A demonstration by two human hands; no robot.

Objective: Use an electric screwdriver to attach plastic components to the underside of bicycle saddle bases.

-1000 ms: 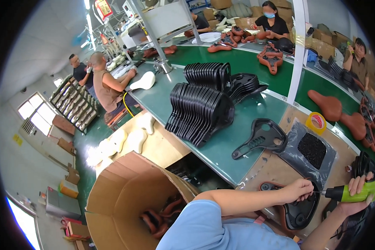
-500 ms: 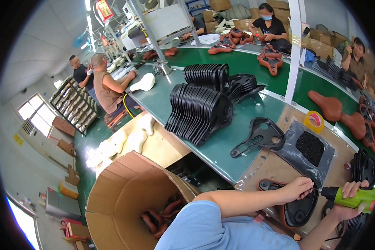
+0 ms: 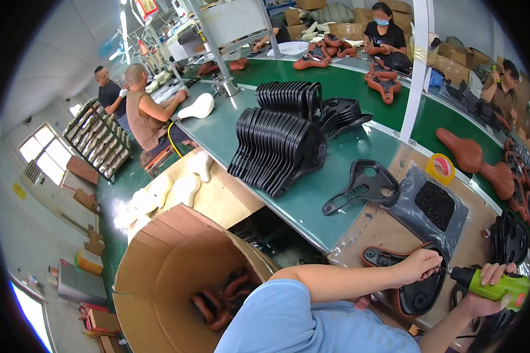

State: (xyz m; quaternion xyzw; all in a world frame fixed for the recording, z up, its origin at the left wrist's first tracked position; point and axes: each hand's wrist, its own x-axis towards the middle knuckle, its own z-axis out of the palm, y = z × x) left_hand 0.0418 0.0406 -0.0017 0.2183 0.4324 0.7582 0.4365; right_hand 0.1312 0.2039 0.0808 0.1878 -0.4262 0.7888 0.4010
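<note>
A brown bicycle saddle with a black base (image 3: 419,294) lies underside up on the near bench. Over its wide end, my left hand (image 3: 419,267) is closed in a pinch at the bit's tip; whatever the fingers hold is too small to make out. My right hand (image 3: 483,303) grips a green and black electric screwdriver (image 3: 496,289), its bit pointing left to my left fingertips. Beyond the saddle lies a grey plastic bag (image 3: 409,206) with a heap of small black pieces (image 3: 434,206), probably screws. A single black saddle base (image 3: 365,185) rests beside the bag.
Stacked black saddle bases (image 3: 277,153) stand on the green table. Yellow tape (image 3: 440,169) sits by the bag; brown saddles (image 3: 462,150) lie on the belt behind the white post (image 3: 415,76). An open carton (image 3: 159,265) with brown saddles stands at left. Several co-workers sit or stand beyond.
The view has shifted slightly. My hands and the screwdriver keep nearly the same place over the saddle. The far-right co-worker's head has bent down, and the masked co-worker's hands have moved.
</note>
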